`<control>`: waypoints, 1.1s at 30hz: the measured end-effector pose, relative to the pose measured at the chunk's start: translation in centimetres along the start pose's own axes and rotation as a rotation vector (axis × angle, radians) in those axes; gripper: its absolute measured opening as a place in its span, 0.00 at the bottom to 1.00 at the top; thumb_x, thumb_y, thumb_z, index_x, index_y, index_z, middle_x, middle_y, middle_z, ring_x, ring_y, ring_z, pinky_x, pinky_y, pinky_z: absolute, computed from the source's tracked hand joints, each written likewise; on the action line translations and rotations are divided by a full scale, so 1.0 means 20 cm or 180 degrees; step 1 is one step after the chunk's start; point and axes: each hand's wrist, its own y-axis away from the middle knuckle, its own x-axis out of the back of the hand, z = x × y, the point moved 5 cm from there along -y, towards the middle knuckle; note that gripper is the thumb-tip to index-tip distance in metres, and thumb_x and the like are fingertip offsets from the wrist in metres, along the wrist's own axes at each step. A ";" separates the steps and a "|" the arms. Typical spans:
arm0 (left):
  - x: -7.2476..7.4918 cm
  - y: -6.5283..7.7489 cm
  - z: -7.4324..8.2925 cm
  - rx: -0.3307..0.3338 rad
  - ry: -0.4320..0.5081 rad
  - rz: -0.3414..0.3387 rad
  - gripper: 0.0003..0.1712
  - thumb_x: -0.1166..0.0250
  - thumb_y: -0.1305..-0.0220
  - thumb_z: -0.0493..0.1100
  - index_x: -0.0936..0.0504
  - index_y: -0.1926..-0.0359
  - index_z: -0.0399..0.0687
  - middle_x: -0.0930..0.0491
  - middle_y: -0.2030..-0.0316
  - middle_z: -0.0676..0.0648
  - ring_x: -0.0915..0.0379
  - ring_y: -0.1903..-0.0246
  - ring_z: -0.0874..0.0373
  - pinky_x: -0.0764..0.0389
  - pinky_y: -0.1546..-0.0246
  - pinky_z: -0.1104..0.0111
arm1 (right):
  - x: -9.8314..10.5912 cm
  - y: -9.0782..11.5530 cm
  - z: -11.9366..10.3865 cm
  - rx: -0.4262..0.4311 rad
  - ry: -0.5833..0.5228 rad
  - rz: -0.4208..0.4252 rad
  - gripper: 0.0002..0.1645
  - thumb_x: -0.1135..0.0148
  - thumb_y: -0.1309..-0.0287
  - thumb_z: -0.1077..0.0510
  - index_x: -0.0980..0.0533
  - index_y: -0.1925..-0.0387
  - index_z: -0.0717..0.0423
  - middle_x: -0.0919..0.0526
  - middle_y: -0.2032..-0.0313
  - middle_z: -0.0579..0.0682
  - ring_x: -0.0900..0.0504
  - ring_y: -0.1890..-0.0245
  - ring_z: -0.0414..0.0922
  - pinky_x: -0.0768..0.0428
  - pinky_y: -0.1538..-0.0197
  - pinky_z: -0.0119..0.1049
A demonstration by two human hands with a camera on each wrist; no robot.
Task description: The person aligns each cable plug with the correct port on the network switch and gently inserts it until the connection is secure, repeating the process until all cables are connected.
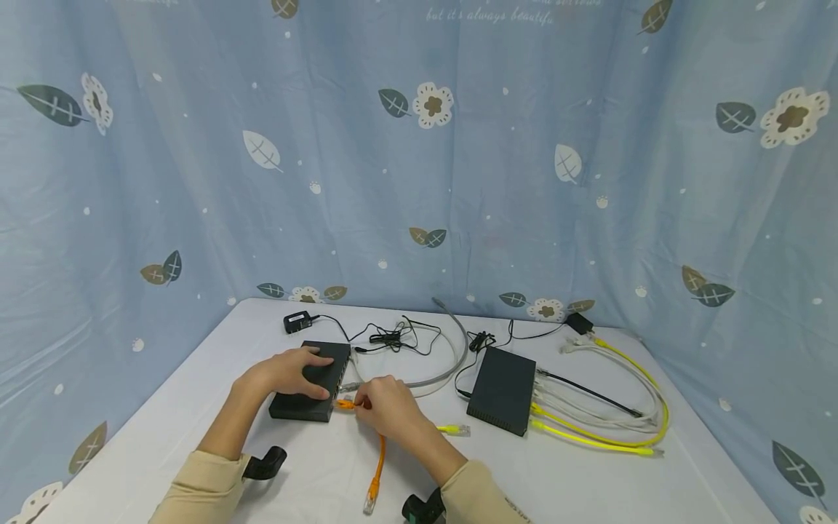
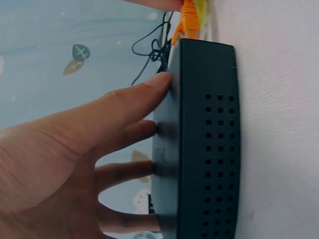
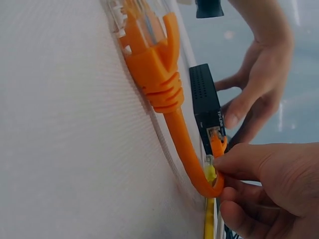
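Observation:
On the left of the table lies a black network switch [image 1: 297, 409], its ports facing right. My left hand [image 1: 288, 372] rests on its top with fingers spread; in the left wrist view the thumb and fingertips press that face. A short orange Ethernet cable [image 1: 380, 458] is pinched by my right hand [image 1: 391, 409] between thumb and fingers, just behind one plug. That plug [image 3: 217, 144] is at a port of the switch; how deep it sits I cannot tell. The cable's other plug [image 3: 149, 64] hangs loose toward the front. A yellow cable end [image 1: 452, 430] lies beyond my right hand.
A second black switch [image 1: 503, 389] stands to the right, with yellow, white and black cables [image 1: 602, 393] fanning from its side. Behind are a power adapter [image 1: 297, 322], a tangled black cord [image 1: 389, 338] and a grey cable [image 1: 458, 356]. A blue curtain [image 1: 353, 182] closes off the back.

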 end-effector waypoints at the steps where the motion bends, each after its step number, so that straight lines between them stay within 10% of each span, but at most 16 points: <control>1: 0.00 0.00 0.00 0.0031 -0.0014 -0.0007 0.42 0.25 0.51 0.61 0.23 0.35 0.52 0.38 0.30 0.31 0.42 0.33 0.27 0.32 0.43 0.34 | 0.00 0.00 0.00 -0.0001 0.0008 0.0003 0.03 0.30 0.45 0.57 0.13 0.68 0.48 0.22 0.80 0.36 0.33 0.82 0.30 0.34 0.79 0.22; 33: -0.01 0.01 0.00 -0.0105 0.0127 -0.0246 0.48 0.20 0.58 0.58 0.25 0.34 0.54 0.44 0.27 0.32 0.49 0.30 0.28 0.36 0.39 0.34 | -0.03 -0.01 -0.01 -0.0010 0.0022 0.0123 0.04 0.29 0.49 0.59 0.14 0.72 0.45 0.20 0.81 0.36 0.32 0.83 0.29 0.34 0.79 0.20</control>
